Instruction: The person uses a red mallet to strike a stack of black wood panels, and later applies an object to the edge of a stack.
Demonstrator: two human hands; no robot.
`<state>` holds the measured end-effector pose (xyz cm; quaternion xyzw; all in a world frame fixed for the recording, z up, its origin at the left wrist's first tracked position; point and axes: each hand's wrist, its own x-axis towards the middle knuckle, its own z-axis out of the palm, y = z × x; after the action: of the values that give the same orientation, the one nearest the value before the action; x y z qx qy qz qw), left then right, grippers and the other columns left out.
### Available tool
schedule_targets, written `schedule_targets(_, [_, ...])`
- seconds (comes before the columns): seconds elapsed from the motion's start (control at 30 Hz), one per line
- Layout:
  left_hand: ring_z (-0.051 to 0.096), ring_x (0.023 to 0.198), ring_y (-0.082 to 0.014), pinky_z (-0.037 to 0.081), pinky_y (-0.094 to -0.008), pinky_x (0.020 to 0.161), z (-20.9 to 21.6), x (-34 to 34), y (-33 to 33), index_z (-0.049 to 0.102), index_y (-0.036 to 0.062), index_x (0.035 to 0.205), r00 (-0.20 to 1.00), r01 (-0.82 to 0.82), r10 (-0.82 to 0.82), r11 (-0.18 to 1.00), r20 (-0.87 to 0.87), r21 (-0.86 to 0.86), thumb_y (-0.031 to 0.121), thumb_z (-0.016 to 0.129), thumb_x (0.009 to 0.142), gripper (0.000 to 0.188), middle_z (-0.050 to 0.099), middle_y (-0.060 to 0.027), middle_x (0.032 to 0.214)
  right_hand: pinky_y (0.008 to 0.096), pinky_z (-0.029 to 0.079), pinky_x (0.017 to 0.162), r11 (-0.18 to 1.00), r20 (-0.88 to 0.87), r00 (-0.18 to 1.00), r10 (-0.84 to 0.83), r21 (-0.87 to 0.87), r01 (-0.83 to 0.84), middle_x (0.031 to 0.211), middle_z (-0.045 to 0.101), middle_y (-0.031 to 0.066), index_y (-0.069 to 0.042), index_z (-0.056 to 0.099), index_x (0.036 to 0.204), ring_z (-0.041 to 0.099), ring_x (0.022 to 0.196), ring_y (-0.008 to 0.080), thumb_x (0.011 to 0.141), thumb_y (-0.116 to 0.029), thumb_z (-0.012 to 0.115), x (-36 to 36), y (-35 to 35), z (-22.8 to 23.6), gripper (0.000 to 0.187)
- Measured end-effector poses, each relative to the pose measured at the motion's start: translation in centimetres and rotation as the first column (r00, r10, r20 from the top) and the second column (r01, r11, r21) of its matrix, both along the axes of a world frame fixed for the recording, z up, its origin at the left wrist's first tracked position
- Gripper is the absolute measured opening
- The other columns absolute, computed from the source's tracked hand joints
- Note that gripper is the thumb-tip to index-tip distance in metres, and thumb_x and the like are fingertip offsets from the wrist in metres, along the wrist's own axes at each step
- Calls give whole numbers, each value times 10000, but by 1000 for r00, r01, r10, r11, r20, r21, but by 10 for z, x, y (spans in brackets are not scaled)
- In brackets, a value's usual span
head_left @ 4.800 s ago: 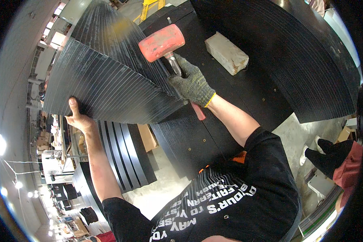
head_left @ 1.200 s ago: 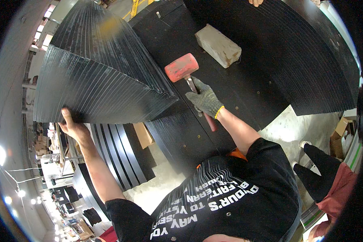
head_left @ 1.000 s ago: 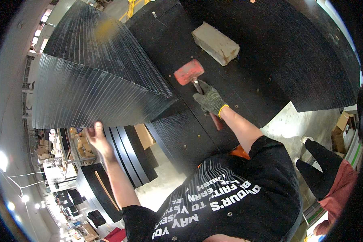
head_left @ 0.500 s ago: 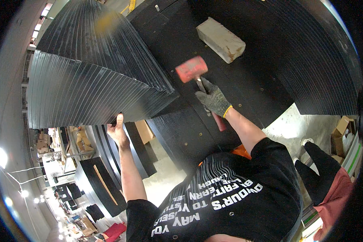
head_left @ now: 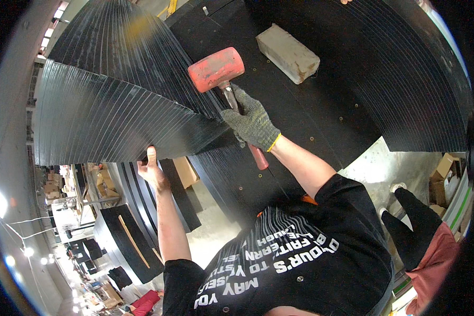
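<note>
My right hand (head_left: 253, 121), in a grey knit glove with a yellow cuff, is closed round the handle of a mallet (head_left: 216, 69) with a scuffed red head. The head is raised over the inner edge of a black ribbed panel (head_left: 116, 121). My bare left hand (head_left: 154, 171) grips that panel's near edge, thumb on top; the fingers beneath are mostly hidden. To the right of the mallet, a worn grey-beige block (head_left: 288, 53) lies on a flat black board (head_left: 321, 110) dotted with small brass-coloured fasteners.
Another black ribbed panel (head_left: 416, 79) curves along the right. At the top edge another person's fingertips (head_left: 345, 1) show. A person in a dull red garment (head_left: 437, 263) is at lower right, near cardboard boxes (head_left: 445, 176). Shelving and black boards (head_left: 129, 242) stand at lower left.
My right hand has moved left with the mallet, whose head now looks larger and stands over the ribbed panel's edge. Another person's fingertips have appeared at the top. My left hand keeps its grip.
</note>
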<state>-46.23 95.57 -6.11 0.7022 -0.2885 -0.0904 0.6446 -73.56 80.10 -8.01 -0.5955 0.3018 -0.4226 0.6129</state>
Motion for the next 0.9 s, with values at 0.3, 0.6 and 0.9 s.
schedule_targets(0.3, [584, 960, -182, 437, -328, 902, -11, 16, 5, 611, -3, 1127, 999, -36, 36, 999, -13, 15, 286, 789, 791, 477, 649, -65, 1056, 343, 464, 933, 992, -84, 989, 122, -12, -123, 1180, 593, 243, 18, 365, 1397, 597, 1092, 279, 822, -194, 649, -5, 6, -1, 675])
schedule_targets(0.6, [519, 761, -114, 392, -270, 688, -5, 12, 5, 585, 35, 1019, 999, 12, -14, 999, -48, -44, 294, 797, 784, 409, 590, -10, 901, 387, 492, 867, 996, -390, 921, -10, 75, 43, 1187, 580, 212, -25, 368, 1402, 605, 1028, 318, 838, -216, 624, -38, -11, -76, 649])
schedule_targets(0.9, [574, 989, -179, 437, -322, 888, 5, 8, 10, 599, 8, 1140, 995, 15, -5, 995, -96, 100, 290, 778, 801, 475, 626, -74, 1096, 483, 482, 864, 987, -844, 530, 80, -7, -161, 1102, 584, 233, -1, 386, 1347, 603, 1003, 336, 841, -285, 593, -59, -10, -118, 617])
